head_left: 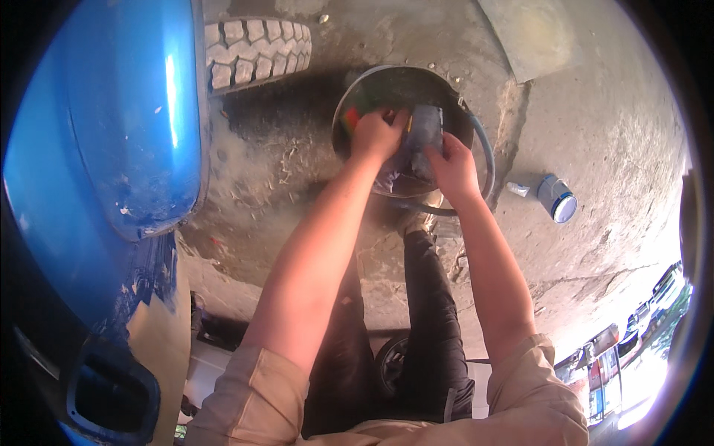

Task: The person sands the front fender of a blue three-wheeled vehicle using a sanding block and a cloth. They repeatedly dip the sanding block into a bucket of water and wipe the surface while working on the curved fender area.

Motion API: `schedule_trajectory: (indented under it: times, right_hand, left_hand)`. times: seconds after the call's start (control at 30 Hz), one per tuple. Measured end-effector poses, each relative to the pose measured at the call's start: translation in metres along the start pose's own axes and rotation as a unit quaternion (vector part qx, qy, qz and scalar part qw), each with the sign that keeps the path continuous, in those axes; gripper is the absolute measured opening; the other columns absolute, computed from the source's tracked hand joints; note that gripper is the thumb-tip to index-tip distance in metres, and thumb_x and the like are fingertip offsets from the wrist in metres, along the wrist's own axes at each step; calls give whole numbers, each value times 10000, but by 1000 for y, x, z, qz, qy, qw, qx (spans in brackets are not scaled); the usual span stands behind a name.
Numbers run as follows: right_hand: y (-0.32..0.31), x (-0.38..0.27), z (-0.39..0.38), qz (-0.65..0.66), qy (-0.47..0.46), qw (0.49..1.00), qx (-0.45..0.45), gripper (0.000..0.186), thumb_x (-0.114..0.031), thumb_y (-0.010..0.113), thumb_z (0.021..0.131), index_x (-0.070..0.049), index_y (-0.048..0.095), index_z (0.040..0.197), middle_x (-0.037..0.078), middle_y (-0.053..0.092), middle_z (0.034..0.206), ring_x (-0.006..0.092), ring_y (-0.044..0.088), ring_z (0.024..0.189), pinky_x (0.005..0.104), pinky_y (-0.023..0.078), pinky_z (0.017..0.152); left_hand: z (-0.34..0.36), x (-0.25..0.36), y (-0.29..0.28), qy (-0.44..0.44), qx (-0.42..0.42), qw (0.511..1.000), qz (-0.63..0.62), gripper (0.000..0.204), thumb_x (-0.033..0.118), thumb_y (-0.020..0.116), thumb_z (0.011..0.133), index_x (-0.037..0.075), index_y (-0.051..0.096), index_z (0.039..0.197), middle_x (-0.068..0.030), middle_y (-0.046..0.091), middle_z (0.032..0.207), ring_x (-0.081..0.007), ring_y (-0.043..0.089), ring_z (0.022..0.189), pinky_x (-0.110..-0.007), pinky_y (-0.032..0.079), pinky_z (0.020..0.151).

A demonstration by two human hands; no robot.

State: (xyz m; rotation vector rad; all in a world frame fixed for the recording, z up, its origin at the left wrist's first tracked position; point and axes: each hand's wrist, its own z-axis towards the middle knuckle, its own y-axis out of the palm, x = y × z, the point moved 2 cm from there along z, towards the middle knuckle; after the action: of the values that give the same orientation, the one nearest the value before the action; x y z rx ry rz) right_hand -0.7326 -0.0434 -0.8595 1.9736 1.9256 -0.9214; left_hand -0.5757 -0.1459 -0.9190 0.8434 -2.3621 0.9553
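Bucket (355, 93): on the ground ahead of the person, just past the knees, with its handle (487, 160) hanging down on the right side.
Left hand (375, 134): inside the bucket, on its left half.
Right hand (454, 167): over the bucket's right half, fingers on a sheet of sandpaper (425, 130) that stands between the two hands.
Tyre (256, 52): left of the bucket and a little farther off – near it, not touching.
Car body (111, 126): far left, above and beside the tyre, running back past the person's left side.
Can (558, 198): lying on its side on the ground, right of the bucket – well apart from it.
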Motion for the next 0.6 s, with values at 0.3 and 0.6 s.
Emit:
schedule_trajectory:
  times: [0.3,0.6]
  right_hand:
    - [-23,20,16,175,31,984,34,344,-190,733,1009,23,641,1264,80,727,1080,129,663,934,307,545,816]
    - [-15,23,5,-91,-202,974,55,462,-79,717,972,-113,657,1428,58,742,1147,147,672,953,302,536,866]
  left_hand:
    - [-18,3,-4,-68,-141,983,-93,694,411,873,825,-30,703,1333,-209,763,1239,-284,739,1117,-371,555,1013]
    - [-34,-15,-5,-104,-39,985,-133,525,358,891,825,6,758,1190,-190,784,1090,-289,745,1042,-391,553,952]
